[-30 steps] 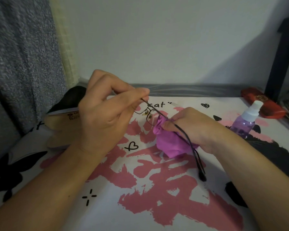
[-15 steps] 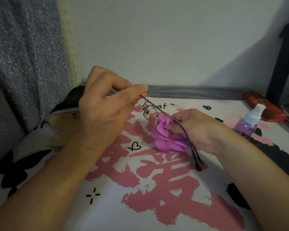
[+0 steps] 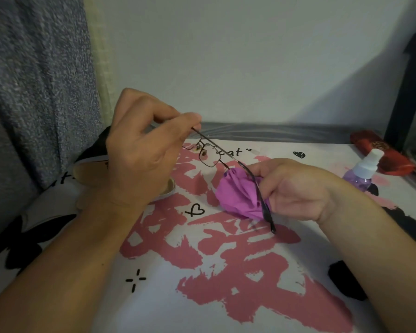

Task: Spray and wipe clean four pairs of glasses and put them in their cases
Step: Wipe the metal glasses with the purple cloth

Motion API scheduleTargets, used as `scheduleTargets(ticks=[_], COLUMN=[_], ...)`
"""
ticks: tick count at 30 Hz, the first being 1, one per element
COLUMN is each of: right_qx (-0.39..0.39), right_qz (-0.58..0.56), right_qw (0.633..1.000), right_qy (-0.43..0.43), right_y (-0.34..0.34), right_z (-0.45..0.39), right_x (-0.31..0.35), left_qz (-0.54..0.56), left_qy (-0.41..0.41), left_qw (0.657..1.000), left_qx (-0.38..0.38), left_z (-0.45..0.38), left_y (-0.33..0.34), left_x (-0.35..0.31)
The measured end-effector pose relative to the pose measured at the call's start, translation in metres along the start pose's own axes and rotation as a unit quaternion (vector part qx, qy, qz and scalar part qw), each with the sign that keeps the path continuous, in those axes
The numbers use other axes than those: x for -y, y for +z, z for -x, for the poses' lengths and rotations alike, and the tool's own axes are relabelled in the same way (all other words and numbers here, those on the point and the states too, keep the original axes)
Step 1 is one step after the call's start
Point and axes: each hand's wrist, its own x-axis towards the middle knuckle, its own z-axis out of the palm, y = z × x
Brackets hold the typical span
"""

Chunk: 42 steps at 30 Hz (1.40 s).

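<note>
My left hand (image 3: 142,150) pinches the thin black-rimmed glasses (image 3: 210,156) by one temple arm, holding them above the patterned cloth surface. My right hand (image 3: 296,188) grips a crumpled purple wiping cloth (image 3: 238,198) bunched around the other temple arm, whose black tip sticks out below the cloth. One clear lens shows between the two hands. A purple spray bottle (image 3: 363,171) with a white cap stands to the right of my right hand.
A red glasses case (image 3: 382,152) lies at the back right beside a dark upright post (image 3: 404,92). A tan case (image 3: 89,174) and a black one (image 3: 99,145) lie behind my left hand. A grey curtain (image 3: 34,92) hangs on the left; a wall closes off the back.
My right hand slid the purple cloth down the temple arm, away from the lens, which now shows. My left hand lifted slightly with the glasses.
</note>
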Motion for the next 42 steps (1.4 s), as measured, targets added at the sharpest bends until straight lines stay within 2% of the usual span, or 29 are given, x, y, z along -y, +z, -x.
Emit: scheduleTargets(ticks=[3,6,8,15,17,20,22,24,26,30,34,37,40,42], right_qx=[-0.005,-0.098,-0.115,-0.16,-0.148,-0.085,-0.104,-0.163,-0.183,-0.221,-0.132,-0.055,-0.02,0.005], right_qz=[0.021,0.205,0.279,0.23,0.183,0.084,0.136,0.222,0.293,0.332,0.332,0.238,0.142,0.076], right_qw=[1.0,0.973,0.953,0.957,0.97,0.991,0.981,0.956,0.933,0.906,0.923,0.962,0.986,0.996], right_qy=[-0.01,-0.041,-0.036,-0.074,-0.068,-0.063,-0.088,-0.102,-0.103,-0.141,-0.145,-0.119,-0.081,-0.056], right_y=[-0.004,-0.003,0.0,0.01,0.008,0.011,0.01,0.01,0.011,0.012,0.016,0.017,0.013,0.01], right_z=[-0.004,-0.011,-0.014,-0.011,-0.012,-0.008,-0.01,-0.011,-0.011,-0.012,-0.005,-0.003,-0.008,-0.009], right_x=[-0.002,-0.01,-0.012,-0.009,-0.009,-0.007,-0.009,-0.01,-0.01,-0.01,-0.008,-0.01,-0.011,-0.011], left_qz=[0.005,0.022,0.032,0.101,0.112,0.133,0.157,0.175,0.19,0.212,0.257,0.265,0.273,0.295], left_qy=[-0.013,-0.035,-0.044,-0.022,-0.031,-0.069,-0.104,-0.145,-0.194,-0.269,-0.31,-0.316,-0.321,-0.346], left_qw=[1.0,0.999,0.999,0.993,0.992,0.988,0.982,0.974,0.962,0.939,0.915,0.91,0.906,0.89], left_qx=[-0.002,0.002,0.004,0.051,0.051,0.029,0.014,0.0,-0.01,-0.005,0.019,0.044,0.042,0.027], left_z=[0.0,0.002,0.003,0.008,0.008,0.009,0.011,0.013,0.013,0.013,0.017,0.018,0.018,0.021], left_y=[0.0,0.002,0.003,0.008,0.009,0.008,0.01,0.011,0.012,0.016,0.023,0.026,0.027,0.027], left_x=[0.004,0.004,0.001,-0.019,-0.022,-0.023,-0.022,-0.02,-0.02,-0.012,-0.009,-0.017,-0.015,-0.01])
